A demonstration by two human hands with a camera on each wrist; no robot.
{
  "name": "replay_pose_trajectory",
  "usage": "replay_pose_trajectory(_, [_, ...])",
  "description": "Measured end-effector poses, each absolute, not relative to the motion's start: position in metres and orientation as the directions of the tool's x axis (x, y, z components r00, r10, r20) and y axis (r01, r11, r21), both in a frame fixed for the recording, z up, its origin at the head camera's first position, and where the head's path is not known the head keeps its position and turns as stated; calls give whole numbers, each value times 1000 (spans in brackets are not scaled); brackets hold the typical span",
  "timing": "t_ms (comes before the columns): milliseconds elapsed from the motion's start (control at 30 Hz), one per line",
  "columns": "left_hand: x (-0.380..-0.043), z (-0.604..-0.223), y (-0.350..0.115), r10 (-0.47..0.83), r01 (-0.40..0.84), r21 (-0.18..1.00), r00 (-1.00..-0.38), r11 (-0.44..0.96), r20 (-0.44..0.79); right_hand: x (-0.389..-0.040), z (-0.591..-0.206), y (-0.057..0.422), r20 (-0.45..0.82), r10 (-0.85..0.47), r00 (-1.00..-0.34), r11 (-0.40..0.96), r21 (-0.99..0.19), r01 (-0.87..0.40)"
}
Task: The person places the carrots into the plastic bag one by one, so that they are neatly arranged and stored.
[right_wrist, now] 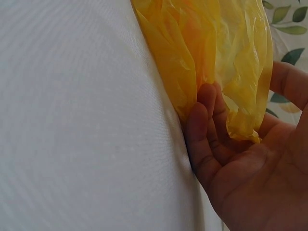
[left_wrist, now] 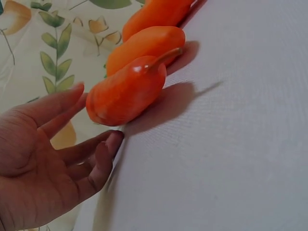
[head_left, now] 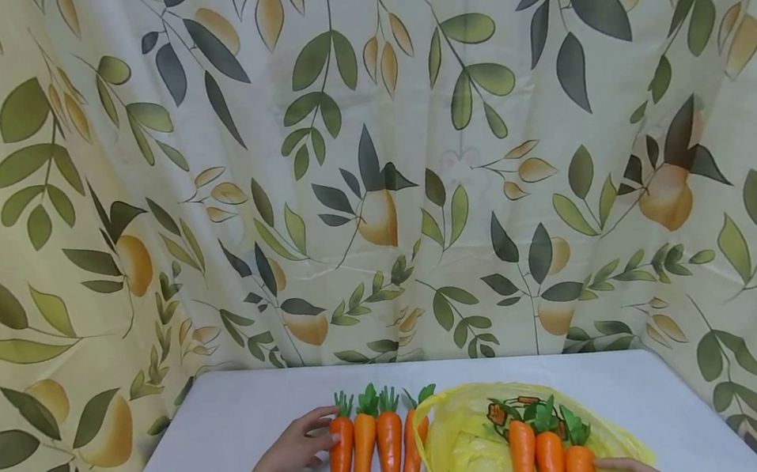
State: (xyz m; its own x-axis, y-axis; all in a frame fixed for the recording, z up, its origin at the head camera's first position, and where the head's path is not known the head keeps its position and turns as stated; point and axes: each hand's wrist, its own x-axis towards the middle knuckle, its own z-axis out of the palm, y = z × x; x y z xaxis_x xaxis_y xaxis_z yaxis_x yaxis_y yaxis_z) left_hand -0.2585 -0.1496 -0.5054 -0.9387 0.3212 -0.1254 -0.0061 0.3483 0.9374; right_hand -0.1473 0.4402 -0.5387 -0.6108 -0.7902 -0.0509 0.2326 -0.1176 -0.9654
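Observation:
Several orange carrots with green tops lie side by side on a white table. My left hand (head_left: 292, 448) is beside the leftmost carrot (head_left: 342, 468), fingertips at its upper end. In the left wrist view the fingers are loosely bent around that carrot's near side without gripping it. A yellow plastic bag (head_left: 461, 456) lies spread open to the right, with three carrots, the middle one (head_left: 550, 462) among them, in its mouth. My right hand (head_left: 635, 467) points a finger at the rightmost of these (head_left: 580, 469). The right wrist view shows loosely bent fingers against the bag (right_wrist: 168, 48).
The white table (head_left: 230, 415) runs back to a leaf-and-fruit patterned curtain (head_left: 383, 267), which also hangs along both sides. Behind the bagged carrots, orange pieces and green leaves (head_left: 505, 413) show in the bag.

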Motion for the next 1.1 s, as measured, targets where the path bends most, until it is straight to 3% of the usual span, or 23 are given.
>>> replay_pose_trajectory(267, [-258,-512,-147,320,4,931,-940,364,-121,-151,-537,441,22,-867,-498,-117,-980,160])
replay_pose_trajectory(700, [-257,-513,-143,332,13,939,-937,344,-109,-147,-536,438,-17,-812,-584,-152,-959,239])
replay_pose_trajectory(1100, [-256,-513,-140,345,22,934,-932,356,-109,-150,-539,440,27,-863,-504,-154,-965,213])
